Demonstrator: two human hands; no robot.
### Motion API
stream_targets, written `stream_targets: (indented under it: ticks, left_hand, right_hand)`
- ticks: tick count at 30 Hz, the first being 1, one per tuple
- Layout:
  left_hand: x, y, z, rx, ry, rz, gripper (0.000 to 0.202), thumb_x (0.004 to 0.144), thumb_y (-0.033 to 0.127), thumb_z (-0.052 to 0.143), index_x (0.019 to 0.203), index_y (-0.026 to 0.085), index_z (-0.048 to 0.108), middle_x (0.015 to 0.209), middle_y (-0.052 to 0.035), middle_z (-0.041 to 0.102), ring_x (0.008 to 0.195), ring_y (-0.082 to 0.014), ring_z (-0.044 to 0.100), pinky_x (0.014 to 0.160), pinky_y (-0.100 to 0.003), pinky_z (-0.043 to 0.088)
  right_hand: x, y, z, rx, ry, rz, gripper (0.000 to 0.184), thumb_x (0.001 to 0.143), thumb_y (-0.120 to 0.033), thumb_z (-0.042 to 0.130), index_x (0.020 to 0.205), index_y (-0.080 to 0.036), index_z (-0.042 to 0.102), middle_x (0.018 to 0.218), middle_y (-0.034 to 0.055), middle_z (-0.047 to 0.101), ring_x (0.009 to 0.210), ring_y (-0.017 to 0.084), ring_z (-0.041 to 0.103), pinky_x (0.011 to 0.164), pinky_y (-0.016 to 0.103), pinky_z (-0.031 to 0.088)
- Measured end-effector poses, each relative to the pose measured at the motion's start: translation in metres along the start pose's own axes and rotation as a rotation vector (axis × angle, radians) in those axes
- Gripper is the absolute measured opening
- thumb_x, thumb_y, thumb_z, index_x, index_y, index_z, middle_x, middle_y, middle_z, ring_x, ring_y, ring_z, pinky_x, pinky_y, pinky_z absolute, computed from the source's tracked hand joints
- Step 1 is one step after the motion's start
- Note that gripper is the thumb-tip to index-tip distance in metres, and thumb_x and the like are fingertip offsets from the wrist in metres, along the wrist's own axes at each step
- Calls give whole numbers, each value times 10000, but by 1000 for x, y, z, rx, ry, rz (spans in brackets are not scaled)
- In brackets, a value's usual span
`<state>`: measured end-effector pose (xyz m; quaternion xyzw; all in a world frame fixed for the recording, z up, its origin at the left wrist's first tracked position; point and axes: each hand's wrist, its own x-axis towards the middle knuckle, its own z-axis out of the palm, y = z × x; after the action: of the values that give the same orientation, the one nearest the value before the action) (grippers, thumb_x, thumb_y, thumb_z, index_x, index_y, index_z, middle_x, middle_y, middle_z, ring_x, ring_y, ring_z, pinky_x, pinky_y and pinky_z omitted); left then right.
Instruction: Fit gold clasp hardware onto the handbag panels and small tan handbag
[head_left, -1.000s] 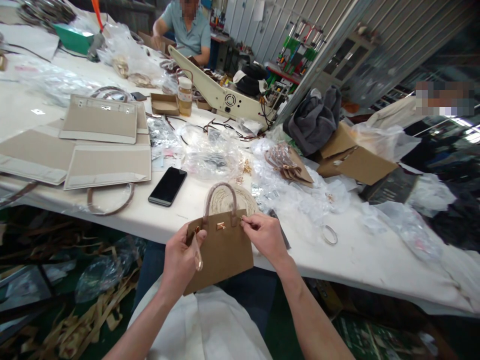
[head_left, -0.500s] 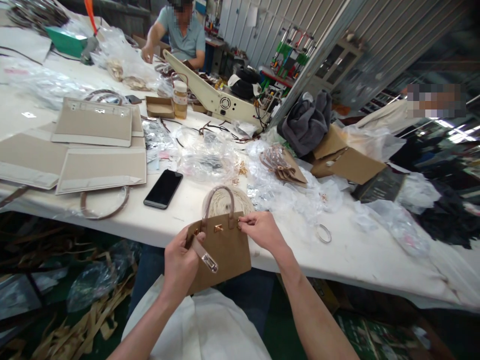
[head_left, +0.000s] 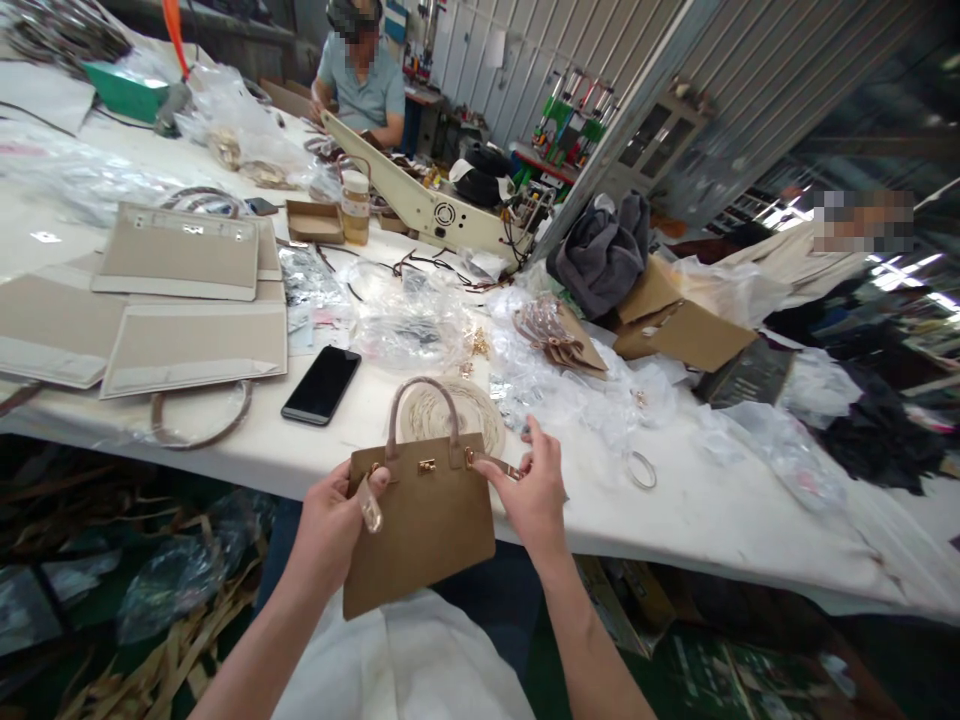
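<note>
A tan handbag panel [head_left: 420, 540] with one arched handle [head_left: 424, 385] and a small gold-coloured turn lock is held up over my lap at the table edge. My left hand [head_left: 330, 520] grips its left edge, thumb in front, with a short strap [head_left: 371, 508] ending in a shiny metal plate hanging by the thumb. At the upper right corner, my right hand [head_left: 532, 490] has its thumb against the gold fitting [head_left: 470, 458]. A second strap with a metal tip [head_left: 512, 470] runs from that fitting into the right fingers, the other fingers raised.
Behind the bag lies a coiled cream roll [head_left: 480, 415]. A black phone [head_left: 321, 385] and stacked beige panels [head_left: 195, 345] are at the left. Small gold fittings [head_left: 480, 342], plastic bags and a metal ring [head_left: 643, 469] lie on the white table. A person [head_left: 364, 85] sits across.
The bag panel has tilted to face me more squarely and shifted slightly left. My right hand has turned, fingers rising, and the right strap now shows. The left strap hangs more steeply.
</note>
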<state>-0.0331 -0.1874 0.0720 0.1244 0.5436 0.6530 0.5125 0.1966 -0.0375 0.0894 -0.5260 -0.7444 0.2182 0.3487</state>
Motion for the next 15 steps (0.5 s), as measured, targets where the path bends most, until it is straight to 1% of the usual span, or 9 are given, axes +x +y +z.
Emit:
stream_targets:
  ticks: [1,2,3,5,7,9,12,14,15]
  left_hand:
    - [1,1,-3,-33,-24,-32,648,776,533,934,1284,169,762,1094,-124,831,904,-306,775,746,-335,603]
    - [2,3,-5,-56,-41,-53,641,768,517,945,1274,165,765,1106,-130,831,923,-308,778,776,-341,609]
    - [2,4,-6,-74,-49,-63,629,766,502,951,1264,164,768,1120,-133,830,949,-309,780,811,-346,613]
    - [4,6,-4,-95,-38,-64,622,757,481,962,1256,164,771,1150,-136,828,1002,-313,780,859,-349,614]
    - [5,7,0,-104,-15,-72,649,730,476,977,1259,161,771,1170,-141,826,1026,-324,781,876,-361,620]
    - [6,7,2,-108,-16,-85,687,713,482,984,1280,160,767,1192,-145,823,1042,-336,783,883,-376,630]
    - [6,7,-1,-108,-20,-132,713,699,504,984,1300,189,765,1214,-126,825,1062,-348,787,867,-385,646]
    - [6,8,-4,-74,14,-170,693,659,526,995,1246,222,788,1162,-94,842,1041,-360,793,829,-400,659]
    - [8,9,-5,-40,32,-175,675,629,536,1006,1199,236,803,1115,-79,851,1025,-374,795,813,-418,665]
  right_hand:
    - [-5,7,-1,19,49,96,1138,750,-528,975,1686,-210,412,1350,134,617,855,217,598,814,376,578]
    - [-10,13,-1,54,46,183,1224,711,-567,989,1699,-195,370,1345,132,621,867,219,603,796,368,577]
    - [-15,18,0,104,5,251,1254,689,-590,995,1694,-185,364,1344,129,625,898,225,617,782,356,575]
    - [-20,25,3,220,-91,331,1229,677,-606,999,1663,-179,403,1345,128,633,990,246,643,783,338,576]
    - [-22,29,7,324,-100,378,1177,690,-618,991,1630,-176,437,1357,135,631,1033,257,655,807,339,583]
    - [-22,31,10,389,-21,425,1133,715,-635,970,1608,-174,448,1389,145,618,1025,251,665,839,347,584]
    - [-23,34,11,380,139,469,1114,714,-650,968,1590,-184,462,1424,145,603,1067,259,653,873,346,567]
    - [-26,32,12,424,173,497,1131,706,-659,978,1591,-182,459,1356,135,641,1048,263,650,862,347,562]
    - [-27,30,13,493,151,515,1115,725,-675,966,1586,-176,463,1289,127,671,1004,260,658,841,349,563]
